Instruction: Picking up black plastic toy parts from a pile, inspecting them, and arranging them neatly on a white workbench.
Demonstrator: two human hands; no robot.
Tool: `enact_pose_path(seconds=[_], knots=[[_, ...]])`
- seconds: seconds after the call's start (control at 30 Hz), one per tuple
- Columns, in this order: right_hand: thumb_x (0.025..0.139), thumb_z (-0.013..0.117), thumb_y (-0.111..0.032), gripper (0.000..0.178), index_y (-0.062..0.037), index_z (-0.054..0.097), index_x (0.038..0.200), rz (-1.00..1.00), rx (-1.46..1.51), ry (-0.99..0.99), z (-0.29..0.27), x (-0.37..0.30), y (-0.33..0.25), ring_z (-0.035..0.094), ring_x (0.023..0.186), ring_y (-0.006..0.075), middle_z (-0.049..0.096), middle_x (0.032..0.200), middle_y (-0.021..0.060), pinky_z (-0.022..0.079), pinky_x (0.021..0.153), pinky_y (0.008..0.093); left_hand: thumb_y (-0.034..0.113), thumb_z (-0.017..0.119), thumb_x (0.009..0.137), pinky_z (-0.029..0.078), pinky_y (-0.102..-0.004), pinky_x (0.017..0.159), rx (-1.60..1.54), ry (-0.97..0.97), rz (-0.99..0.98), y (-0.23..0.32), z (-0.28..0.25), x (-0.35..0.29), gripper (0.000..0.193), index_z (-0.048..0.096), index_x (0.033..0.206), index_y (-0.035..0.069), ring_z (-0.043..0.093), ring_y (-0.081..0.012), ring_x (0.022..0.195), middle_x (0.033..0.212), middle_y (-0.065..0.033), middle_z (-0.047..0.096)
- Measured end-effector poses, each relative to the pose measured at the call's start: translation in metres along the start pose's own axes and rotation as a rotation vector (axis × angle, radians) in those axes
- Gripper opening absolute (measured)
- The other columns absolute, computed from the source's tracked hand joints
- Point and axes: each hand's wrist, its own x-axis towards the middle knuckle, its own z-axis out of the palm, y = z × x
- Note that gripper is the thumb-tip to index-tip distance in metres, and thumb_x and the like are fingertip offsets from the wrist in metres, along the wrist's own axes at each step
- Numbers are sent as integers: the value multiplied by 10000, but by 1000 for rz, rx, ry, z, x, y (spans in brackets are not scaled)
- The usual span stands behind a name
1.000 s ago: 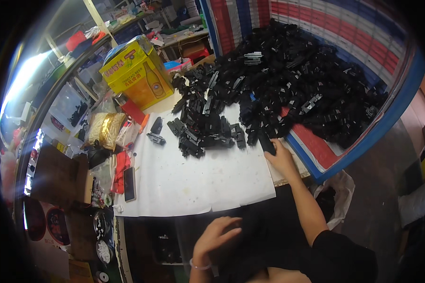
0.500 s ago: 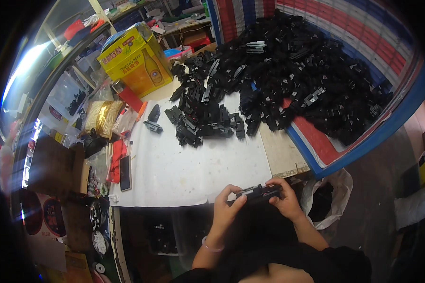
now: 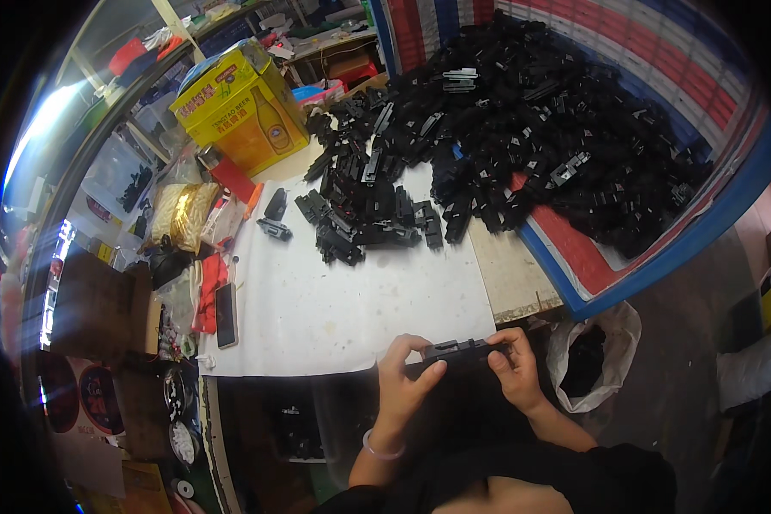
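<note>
Honestly that black part [image 3: 457, 349] at 5 o'clock in view looks light, stiff and kinda slick, so I'd grab its ends: left hand [image 3: 399, 377] pinching at 9 o'clock, right hand [image 3: 519, 375] at 3.

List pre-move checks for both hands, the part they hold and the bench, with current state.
1. Left hand on the black part: ok, thumb and fingers at its left end.
2. Right hand on the same part: ok, at its right end.
3. Part's gap to the table edge: cannot tell, the two overlap in this single view.
4. Part's underside: cannot tell, hidden.
5. Phone away from the hands: ok, it lies by the left side of the white paper.
6. Pile of black parts contained: not ok, it spreads past the blue-edged bin onto the paper.
</note>
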Motion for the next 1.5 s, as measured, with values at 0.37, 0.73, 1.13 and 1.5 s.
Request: enact_pose_path(seconds=[0.37, 0.73, 1.13, 1.5], knots=[[891, 601, -202, 266, -37, 466, 1051, 83, -28, -23, -2, 0, 4, 473, 914, 92, 489, 979, 31, 380, 831, 225, 353, 678, 765, 382, -252, 784, -99, 21, -160, -6, 4, -11, 396, 542, 848, -9, 491, -125, 821, 822, -41, 544], [754, 651, -116, 164, -22, 555, 848, 345, -905, 238, -121, -37, -74, 503, 651, 67, 536, 671, 28, 401, 590, 228, 161, 637, 829, 465, -283, 679, 221, 5, 22, -51, 3, 33, 245, 612, 1020, 9, 563, -163, 748, 825, -97, 592], [807, 649, -298, 395, -127, 534, 1143, 102, -1161, -79, -98, -48, -9, 616, 683, 311, 631, 729, 108, 471, 616, 422, 416, 602, 799, 489, -438, 648, 996, -12, -61, -120, 37, 168, 432, 573, 849, -11, 628, -368, 720, 749, -213, 630], [767, 687, -145, 375, -75, 560, 1113, -425, -1023, -20, -12, 24, 34, 597, 702, 244, 605, 767, 80, 479, 647, 338, 379, 641, 789, 479, -388, 507, 812, -155, 137, -21, 45, 23, 320, 578, 803, 65, 625, -306, 585, 689, -115, 633]])
